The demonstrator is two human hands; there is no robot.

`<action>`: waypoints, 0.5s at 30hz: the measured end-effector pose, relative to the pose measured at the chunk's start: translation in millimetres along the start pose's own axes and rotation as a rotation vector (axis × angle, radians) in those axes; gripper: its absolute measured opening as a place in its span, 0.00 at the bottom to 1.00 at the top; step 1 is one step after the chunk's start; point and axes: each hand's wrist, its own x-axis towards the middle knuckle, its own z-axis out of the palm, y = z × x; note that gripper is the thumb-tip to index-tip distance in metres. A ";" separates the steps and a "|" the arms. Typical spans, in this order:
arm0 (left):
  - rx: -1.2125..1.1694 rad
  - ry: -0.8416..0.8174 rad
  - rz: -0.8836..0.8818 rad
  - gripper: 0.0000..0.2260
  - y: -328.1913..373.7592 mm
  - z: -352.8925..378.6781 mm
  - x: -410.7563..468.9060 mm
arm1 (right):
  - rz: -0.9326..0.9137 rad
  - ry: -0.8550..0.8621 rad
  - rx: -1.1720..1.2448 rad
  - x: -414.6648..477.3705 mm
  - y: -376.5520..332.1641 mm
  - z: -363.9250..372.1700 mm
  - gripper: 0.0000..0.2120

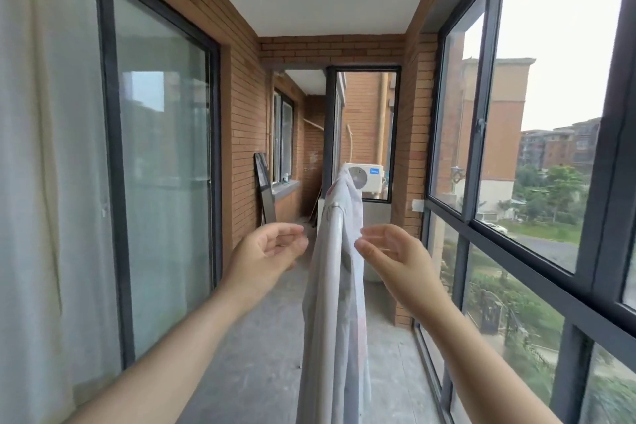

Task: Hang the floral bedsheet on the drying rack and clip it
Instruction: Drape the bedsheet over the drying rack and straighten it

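The floral bedsheet (335, 303) hangs draped over the drying rack (332, 248), on its white rail, between both raised hands. The left hand (266, 248) hovers just beside it, grip slack and empty. The right hand (392, 251) has a similarly loose grip, its fingertips (360, 245) perhaps brushing the sheet's edge; blur hides any contact.

Left hand (272, 248): raised, palm facing 3 o'clock, fingers loosely curled, nothing gripped. Right hand (392, 251): level with it, palm facing 9 o'clock, fingers loosely curled, nothing gripped. Hands apart, facing each other. Bare forearms entering from 7 and 5 o'clock, converging toward 12.
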 end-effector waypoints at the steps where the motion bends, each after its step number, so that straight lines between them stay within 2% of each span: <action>1: -0.017 -0.032 -0.011 0.11 -3.2 1.8 5.4 | 0.013 -0.036 0.032 3.1 1.9 3.7 0.13; 3: -0.044 -0.101 -0.011 0.16 -9.5 5.1 15.3 | 0.018 -0.057 0.063 7.1 4.6 10.4 0.14; 5: -0.079 -0.128 0.003 0.18 -14.9 8.4 24.7 | -0.009 -0.002 0.026 10.0 6.9 14.8 0.13; 8: -0.090 -0.147 0.050 0.12 -18.0 15.9 38.8 | -0.053 0.065 -0.039 14.8 5.2 18.0 0.09; 11: 0.001 -0.127 0.118 0.11 -22.0 24.7 49.3 | -0.079 0.072 -0.073 21.4 3.3 20.5 0.09; 15: 0.088 -0.073 0.099 0.06 -28.2 28.9 53.5 | -0.093 0.107 -0.142 27.8 6.1 22.5 0.05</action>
